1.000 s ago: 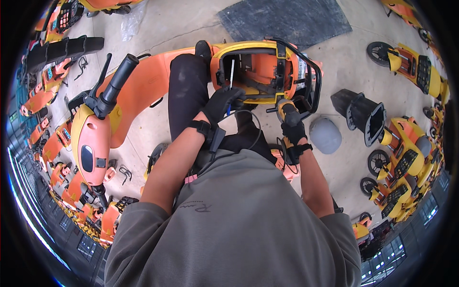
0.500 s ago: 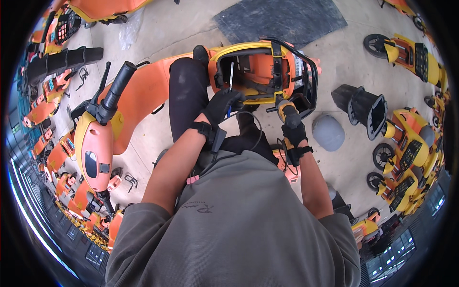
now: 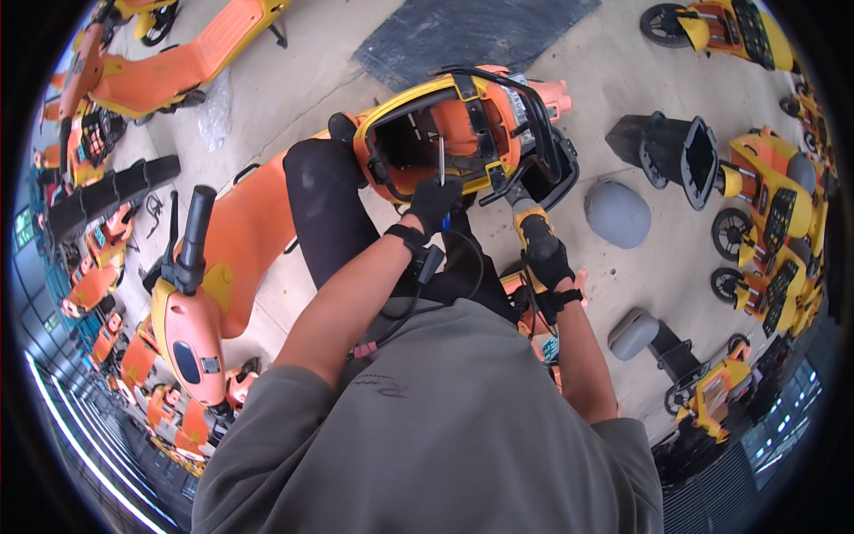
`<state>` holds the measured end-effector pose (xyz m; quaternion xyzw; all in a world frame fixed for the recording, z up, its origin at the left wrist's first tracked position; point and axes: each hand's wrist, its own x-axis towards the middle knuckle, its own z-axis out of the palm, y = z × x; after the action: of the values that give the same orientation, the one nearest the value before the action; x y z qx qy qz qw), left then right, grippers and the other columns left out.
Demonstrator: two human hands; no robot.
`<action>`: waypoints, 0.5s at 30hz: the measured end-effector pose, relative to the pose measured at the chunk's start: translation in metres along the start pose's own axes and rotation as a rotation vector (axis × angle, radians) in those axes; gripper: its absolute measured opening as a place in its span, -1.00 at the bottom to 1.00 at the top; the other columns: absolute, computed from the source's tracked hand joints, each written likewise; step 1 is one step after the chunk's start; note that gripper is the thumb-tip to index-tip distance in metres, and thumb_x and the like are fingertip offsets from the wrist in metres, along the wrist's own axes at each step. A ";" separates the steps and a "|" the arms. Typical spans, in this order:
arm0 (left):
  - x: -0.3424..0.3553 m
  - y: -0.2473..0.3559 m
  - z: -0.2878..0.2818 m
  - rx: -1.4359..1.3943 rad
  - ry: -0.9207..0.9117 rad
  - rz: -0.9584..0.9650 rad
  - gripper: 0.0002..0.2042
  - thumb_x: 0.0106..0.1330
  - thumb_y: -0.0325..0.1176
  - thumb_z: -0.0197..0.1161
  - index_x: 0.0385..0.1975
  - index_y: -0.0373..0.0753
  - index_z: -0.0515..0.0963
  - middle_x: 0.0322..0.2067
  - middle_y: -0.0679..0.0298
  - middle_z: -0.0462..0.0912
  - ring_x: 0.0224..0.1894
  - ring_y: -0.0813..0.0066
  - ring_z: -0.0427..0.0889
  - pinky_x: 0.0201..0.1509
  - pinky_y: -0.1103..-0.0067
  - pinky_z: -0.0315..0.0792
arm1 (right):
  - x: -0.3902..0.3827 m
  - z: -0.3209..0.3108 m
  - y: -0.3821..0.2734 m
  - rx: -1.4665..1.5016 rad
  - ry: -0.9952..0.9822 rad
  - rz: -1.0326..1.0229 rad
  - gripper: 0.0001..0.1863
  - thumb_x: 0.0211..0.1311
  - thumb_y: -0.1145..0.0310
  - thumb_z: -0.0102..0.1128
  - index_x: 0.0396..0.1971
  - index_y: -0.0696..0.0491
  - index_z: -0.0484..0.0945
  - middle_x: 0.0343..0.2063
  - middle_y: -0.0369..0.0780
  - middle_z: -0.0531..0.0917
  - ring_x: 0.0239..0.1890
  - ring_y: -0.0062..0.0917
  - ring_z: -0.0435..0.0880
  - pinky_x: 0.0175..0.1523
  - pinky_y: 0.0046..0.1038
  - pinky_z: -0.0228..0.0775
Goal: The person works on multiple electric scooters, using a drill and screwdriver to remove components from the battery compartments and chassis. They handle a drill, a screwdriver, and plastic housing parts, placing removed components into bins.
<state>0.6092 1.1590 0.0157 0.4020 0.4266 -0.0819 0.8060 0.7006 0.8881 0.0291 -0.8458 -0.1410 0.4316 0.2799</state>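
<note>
My left hand point(image 3: 434, 203), in a black glove, is closed round a screwdriver point(image 3: 441, 162) with a long bright shaft, pointing up over the open body of a scooter. A bit of blue shows below the fist. In my right hand point(image 3: 550, 267), also gloved, I grip a yellow and black power drill point(image 3: 535, 231). Its front end is by the black bracket at the near right corner of the scooter's yellow rear frame point(image 3: 405, 98); I cannot tell whether it touches. The scooter's orange footboard point(image 3: 253, 214) stretches left behind my leg.
The scooter's handlebar point(image 3: 197, 231) stands at the left. A grey rounded seat-like piece point(image 3: 617, 214) and a black bin-shaped part point(image 3: 663, 151) lie on the floor at the right. A dark mat point(image 3: 471, 36) lies at the back. More scooters line both sides.
The view has shifted and turned a little. Against the scooter, my left hand with the screwdriver has moved right, nearer the drill. Both hands keep hold of their tools.
</note>
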 end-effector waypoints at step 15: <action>0.070 -0.063 0.097 0.982 0.250 0.427 -0.74 0.09 -0.39 0.12 -0.19 -0.25 0.42 -0.37 -0.03 0.51 -0.26 0.04 0.49 -0.23 0.31 0.36 | -0.099 0.040 0.031 -0.575 0.246 -0.373 -0.76 -0.09 0.36 0.13 -0.36 0.11 0.53 -0.43 -0.13 0.57 -0.36 -0.26 0.57 -0.23 -0.29 0.39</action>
<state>0.6830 1.0625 -0.0432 0.8152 0.3396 -0.0575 0.4656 0.6100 0.8295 0.0560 -0.8953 -0.3738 0.2107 0.1196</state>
